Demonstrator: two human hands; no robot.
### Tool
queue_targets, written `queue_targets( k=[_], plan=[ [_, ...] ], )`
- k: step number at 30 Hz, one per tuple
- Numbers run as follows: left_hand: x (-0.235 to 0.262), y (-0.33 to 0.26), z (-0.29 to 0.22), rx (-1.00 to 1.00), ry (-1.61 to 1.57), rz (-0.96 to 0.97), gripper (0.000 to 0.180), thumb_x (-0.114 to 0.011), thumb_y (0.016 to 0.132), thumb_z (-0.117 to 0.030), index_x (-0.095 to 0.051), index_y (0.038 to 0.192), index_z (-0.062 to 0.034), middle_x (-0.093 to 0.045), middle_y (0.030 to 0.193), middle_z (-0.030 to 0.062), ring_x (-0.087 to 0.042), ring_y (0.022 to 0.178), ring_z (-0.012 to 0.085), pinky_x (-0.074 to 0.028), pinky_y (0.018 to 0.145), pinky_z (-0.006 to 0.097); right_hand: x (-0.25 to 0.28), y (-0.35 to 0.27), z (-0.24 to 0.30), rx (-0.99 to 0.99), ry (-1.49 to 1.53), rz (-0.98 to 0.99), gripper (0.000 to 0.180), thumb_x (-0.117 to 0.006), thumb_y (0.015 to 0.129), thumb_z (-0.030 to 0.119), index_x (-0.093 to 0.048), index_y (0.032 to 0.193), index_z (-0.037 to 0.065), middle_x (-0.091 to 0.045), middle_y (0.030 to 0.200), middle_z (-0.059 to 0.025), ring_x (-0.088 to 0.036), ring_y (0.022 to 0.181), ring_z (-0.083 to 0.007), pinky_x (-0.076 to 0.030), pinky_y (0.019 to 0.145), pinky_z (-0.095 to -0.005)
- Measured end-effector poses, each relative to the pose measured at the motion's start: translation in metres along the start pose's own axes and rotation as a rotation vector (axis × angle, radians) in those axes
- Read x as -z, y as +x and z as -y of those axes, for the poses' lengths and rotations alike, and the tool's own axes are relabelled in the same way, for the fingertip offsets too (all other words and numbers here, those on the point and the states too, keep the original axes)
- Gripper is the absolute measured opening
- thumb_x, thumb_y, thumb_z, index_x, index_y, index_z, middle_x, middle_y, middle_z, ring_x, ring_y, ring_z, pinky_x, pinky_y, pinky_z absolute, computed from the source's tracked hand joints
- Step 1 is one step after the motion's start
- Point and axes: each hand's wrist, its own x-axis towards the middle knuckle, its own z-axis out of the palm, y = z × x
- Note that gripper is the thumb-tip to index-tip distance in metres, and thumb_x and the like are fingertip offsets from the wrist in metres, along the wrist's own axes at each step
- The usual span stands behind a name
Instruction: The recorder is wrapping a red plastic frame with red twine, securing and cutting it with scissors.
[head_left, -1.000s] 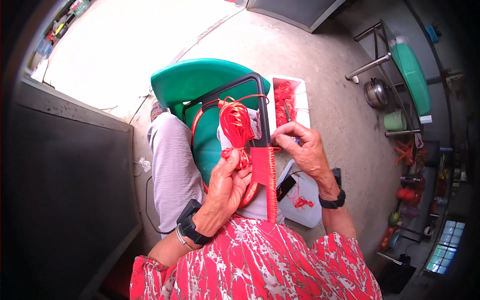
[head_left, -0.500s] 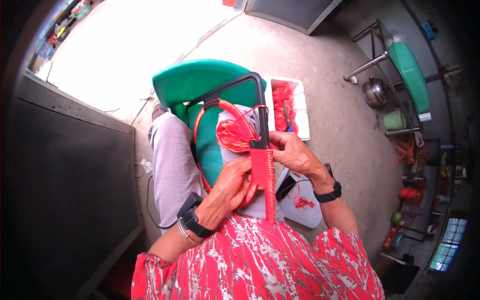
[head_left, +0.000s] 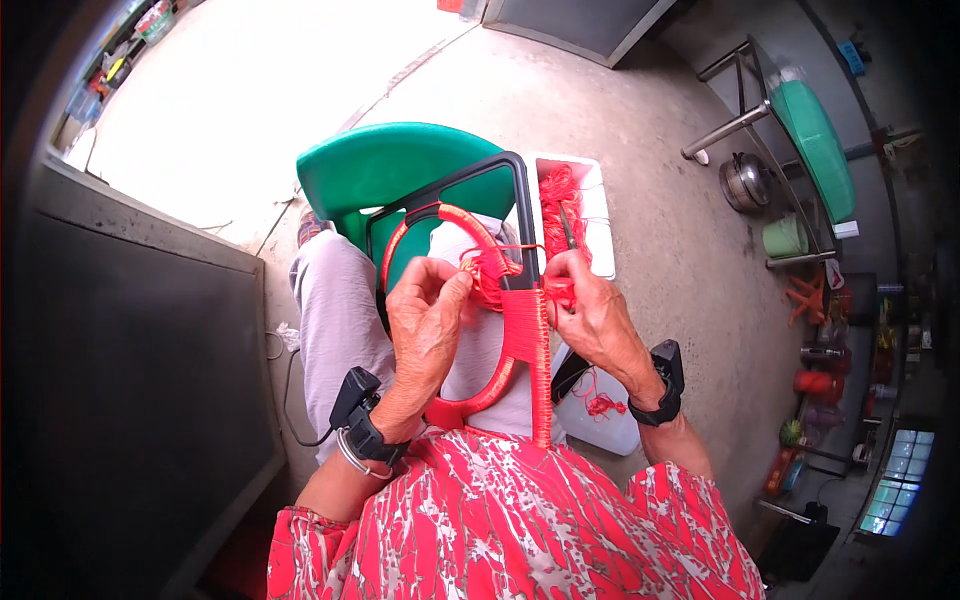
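Observation:
A black frame (head_left: 523,200) stands tilted over my lap, its lower right side tightly wound with red cord (head_left: 526,330). Joined to that winding is a red-wrapped ring (head_left: 467,222) inside the frame. My left hand (head_left: 422,315) is closed, thumb and forefinger pinching the bundle of red cord (head_left: 490,278) at the ring's right. Just right of the frame's side, my right hand (head_left: 592,318) is closed on red strands (head_left: 560,292). A taut strand crosses the frame's side above the winding. My right fingertips are partly hidden.
Ahead of my knees is a green chair (head_left: 400,150). A white box (head_left: 597,235) with red cord and scissors (head_left: 567,228) stands right of the frame. Below it lies a white lid (head_left: 610,430) with loose cord. A dark cabinet (head_left: 140,370) is at left; a steel pot (head_left: 745,183) sits far right.
My left hand has left the wound section and moved up to pinch the cord bundle, which is now gathered smaller. My right hand has shifted slightly down and right, with red strands in its fingers.

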Motion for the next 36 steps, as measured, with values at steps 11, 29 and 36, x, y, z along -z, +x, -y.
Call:
queue_targets(
  k=[11,29,36],
  plan=[
    [-0.015,0.027,-0.011,-0.689,0.727,0.006,0.026,-0.067,0.074,0.001,-0.065,0.1,-0.0019,-0.056,0.098,0.0107,-0.054,0.095,0.0236,-0.042,0.084,0.034,0.022,-0.006,-0.001,0.127,0.617,-0.249,0.041,-0.071,0.075,-0.002,-0.053,0.111,0.005,-0.06,0.103,-0.0037,-0.058,0.098,-0.0125,-0.045,0.089,-0.0279],
    [-0.014,0.002,0.002,-0.687,0.588,-0.041,0.007,-0.065,0.081,-0.001,-0.061,0.087,-0.0014,-0.058,0.095,0.0098,-0.056,0.091,0.0223,-0.044,0.08,0.033,0.051,0.006,-0.002,0.115,2.176,-0.338,0.043,-0.056,0.092,0.024,-0.046,0.125,-0.003,-0.052,0.093,-0.0095,-0.051,0.091,-0.0204,-0.04,0.093,-0.037],
    [-0.009,-0.008,0.02,-0.443,0.408,0.034,0.005,-0.063,0.086,-0.002,-0.061,0.09,0.001,-0.057,0.087,0.0042,-0.055,0.078,0.0101,-0.044,0.068,0.023,0.086,-0.028,-0.023,0.147,2.142,-0.061,0.022,-0.062,0.086,0.014,-0.053,0.102,0.002,-0.039,0.087,-0.0039,-0.043,0.082,-0.0161,-0.044,0.069,-0.0281]
  ],
)
